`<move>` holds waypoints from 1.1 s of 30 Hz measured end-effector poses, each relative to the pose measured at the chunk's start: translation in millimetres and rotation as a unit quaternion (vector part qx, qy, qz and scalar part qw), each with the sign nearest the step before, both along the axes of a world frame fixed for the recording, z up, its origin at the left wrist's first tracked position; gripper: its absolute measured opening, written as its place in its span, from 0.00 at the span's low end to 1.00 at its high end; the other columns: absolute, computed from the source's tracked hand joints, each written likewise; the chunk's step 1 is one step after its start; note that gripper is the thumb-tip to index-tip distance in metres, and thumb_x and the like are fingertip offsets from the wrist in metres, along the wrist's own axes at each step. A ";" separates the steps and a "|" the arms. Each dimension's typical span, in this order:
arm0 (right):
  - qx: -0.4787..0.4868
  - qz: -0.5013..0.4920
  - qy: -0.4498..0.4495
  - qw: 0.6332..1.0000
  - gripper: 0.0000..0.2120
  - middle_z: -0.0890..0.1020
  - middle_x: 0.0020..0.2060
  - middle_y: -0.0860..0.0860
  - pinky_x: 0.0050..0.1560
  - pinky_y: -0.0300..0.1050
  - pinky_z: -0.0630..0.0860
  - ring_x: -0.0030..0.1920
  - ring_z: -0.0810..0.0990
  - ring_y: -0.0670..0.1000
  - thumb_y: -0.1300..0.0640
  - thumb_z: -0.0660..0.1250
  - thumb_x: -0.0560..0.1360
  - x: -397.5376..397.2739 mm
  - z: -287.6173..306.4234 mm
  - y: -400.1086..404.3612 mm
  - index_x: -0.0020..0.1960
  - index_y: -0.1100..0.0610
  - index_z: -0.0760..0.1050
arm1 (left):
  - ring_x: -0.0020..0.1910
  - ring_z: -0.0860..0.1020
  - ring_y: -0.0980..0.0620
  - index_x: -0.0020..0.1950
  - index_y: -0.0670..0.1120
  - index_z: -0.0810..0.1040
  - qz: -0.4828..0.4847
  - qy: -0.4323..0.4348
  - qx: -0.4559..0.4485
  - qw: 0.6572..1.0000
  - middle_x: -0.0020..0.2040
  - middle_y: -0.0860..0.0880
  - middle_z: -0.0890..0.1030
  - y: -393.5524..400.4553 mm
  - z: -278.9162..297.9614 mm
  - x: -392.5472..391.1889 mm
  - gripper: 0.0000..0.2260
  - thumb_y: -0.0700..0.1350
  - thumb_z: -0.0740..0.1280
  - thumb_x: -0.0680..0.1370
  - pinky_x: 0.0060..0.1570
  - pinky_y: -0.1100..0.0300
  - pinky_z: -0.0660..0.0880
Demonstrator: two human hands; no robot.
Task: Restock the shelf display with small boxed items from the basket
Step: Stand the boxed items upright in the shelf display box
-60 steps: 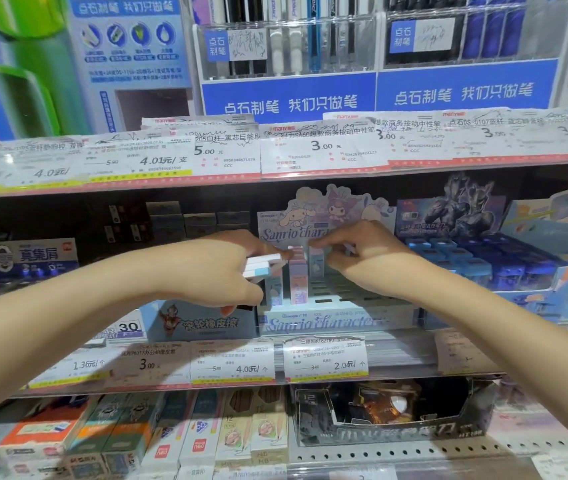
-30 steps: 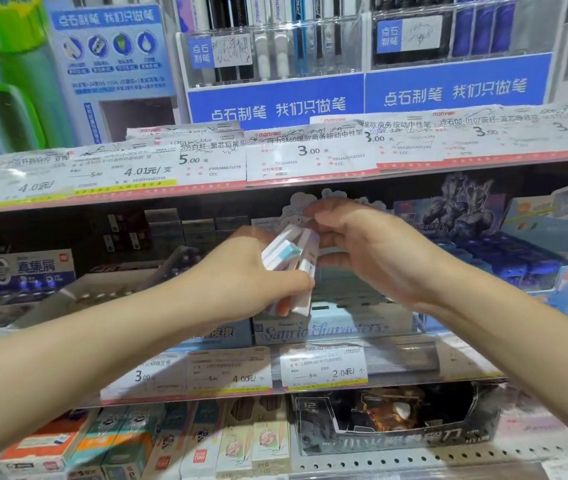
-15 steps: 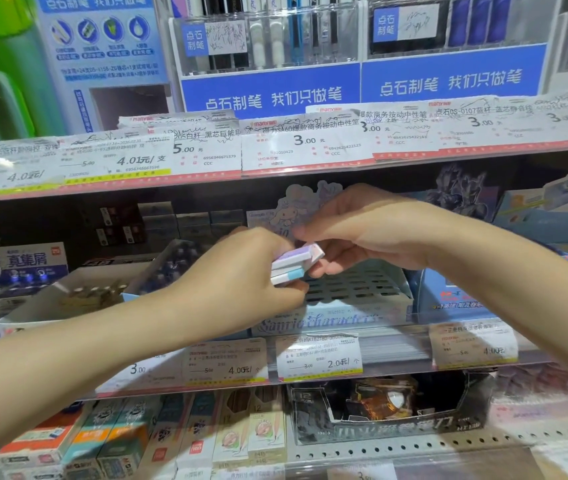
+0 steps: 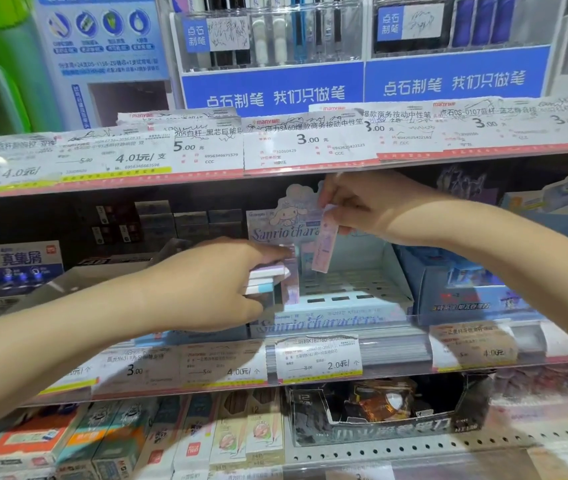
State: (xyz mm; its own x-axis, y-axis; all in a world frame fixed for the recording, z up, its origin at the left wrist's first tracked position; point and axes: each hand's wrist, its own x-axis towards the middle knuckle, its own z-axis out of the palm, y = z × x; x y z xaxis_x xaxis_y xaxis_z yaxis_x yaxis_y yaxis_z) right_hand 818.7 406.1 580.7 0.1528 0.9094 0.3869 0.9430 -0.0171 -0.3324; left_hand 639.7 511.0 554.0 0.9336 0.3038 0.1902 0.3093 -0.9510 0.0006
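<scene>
A pale blue Sanrio display tray [image 4: 351, 299] with slotted holes sits on the middle shelf. My right hand [image 4: 365, 206] pinches one small pink box [image 4: 325, 244], held upright and tilted just above the tray's back left slots. My left hand [image 4: 213, 285] grips a stack of small boxes [image 4: 267, 280] with purple and blue ends at the tray's left edge. A purple box [image 4: 289, 282] stands upright in the tray's left column. The basket is out of view.
The upper shelf edge with its price tag strip [image 4: 310, 143] hangs just above my right hand. A blue sharpener display box [image 4: 466, 289] stands to the tray's right, and a grey tray [image 4: 78, 282] to the left. Below lies a dark display box [image 4: 389, 417] and several pencil lead packs [image 4: 171, 438].
My right hand has drawn one pink box off the stack and lifted it up over the tray. My left hand with the stack has lowered toward the tray's left edge.
</scene>
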 end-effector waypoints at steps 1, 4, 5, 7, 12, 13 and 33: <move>0.008 0.007 -0.015 1.000 0.03 0.76 0.30 0.47 0.34 0.28 0.68 0.32 0.73 0.42 0.63 0.61 0.76 -0.4 -1.9 2.1 0.49 0.57 0.71 | 0.61 0.73 0.62 0.73 0.64 0.58 0.002 0.012 0.000 1.000 0.71 0.60 0.68 0.4 -0.3 0.2 0.32 0.46 0.64 0.73 0.51 0.76 0.64; 0.024 0.023 -0.031 0.999 0.03 0.75 0.29 0.44 0.33 0.26 0.68 0.29 0.75 0.39 0.64 0.63 0.75 0.6 -7.7 10.0 0.48 0.60 0.74 | 0.43 0.74 0.76 0.71 0.66 0.60 0.003 0.021 -0.027 0.999 0.68 0.58 0.72 2.8 1.7 0.1 0.30 0.45 0.64 0.73 0.33 0.80 0.64; 0.026 0.025 -0.037 0.999 0.03 0.75 0.29 0.43 0.33 0.26 0.67 0.29 0.75 0.37 0.64 0.63 0.74 1.8 -9.4 12.6 0.48 0.60 0.74 | 0.38 0.71 0.80 0.71 0.66 0.61 0.007 0.019 -0.038 0.999 0.65 0.56 0.73 3.8 2.6 0.5 0.30 0.45 0.64 0.73 0.28 0.78 0.65; 0.027 0.027 -0.045 0.998 0.03 0.75 0.29 0.43 0.34 0.27 0.67 0.30 0.75 0.38 0.63 0.64 0.75 4.0 -12.9 16.4 0.48 0.60 0.75 | 0.30 0.72 0.74 0.69 0.67 0.62 0.013 0.021 -0.045 0.999 0.63 0.55 0.75 7.1 3.2 1.1 0.29 0.46 0.65 0.72 0.26 0.75 0.66; 0.025 0.038 -0.039 0.998 0.04 0.73 0.29 0.39 0.35 0.29 0.68 0.30 0.75 0.36 0.63 0.64 0.75 5.6 -19.8 20.9 0.49 0.60 0.75 | 0.26 0.70 0.74 0.71 0.67 0.60 0.011 0.047 -0.047 0.998 0.68 0.57 0.71 9.3 4.6 1.4 0.31 0.45 0.64 0.72 0.26 0.74 0.64; 0.025 0.041 -0.034 0.998 0.04 0.73 0.29 0.38 0.35 0.28 0.69 0.30 0.75 0.35 0.63 0.64 0.75 5.7 -20.2 21.4 0.49 0.60 0.76 | 0.24 0.70 0.74 0.71 0.67 0.60 0.012 0.050 -0.051 0.997 0.64 0.57 0.75 8.3 5.3 1.0 0.31 0.45 0.64 0.73 0.24 0.74 0.64; 0.092 0.007 -0.006 0.996 0.09 0.84 0.43 0.56 0.51 0.42 0.77 0.41 0.80 0.49 0.66 0.69 0.71 11.4 -34.0 19.8 0.50 0.61 0.81 | 0.18 0.69 0.66 0.72 0.64 0.59 0.026 0.072 -0.085 0.993 0.29 0.55 0.76 -3.9 13.5 0.2 0.30 0.44 0.65 0.74 0.18 0.74 0.61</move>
State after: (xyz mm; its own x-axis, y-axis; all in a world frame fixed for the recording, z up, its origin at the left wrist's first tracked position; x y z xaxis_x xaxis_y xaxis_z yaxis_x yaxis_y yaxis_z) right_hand 830.2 425.9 546.7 0.1354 0.8250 0.5487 0.9468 0.0554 -0.3170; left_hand 639.9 507.2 567.5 0.9297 0.3682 -0.0025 0.3662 -0.9239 0.1112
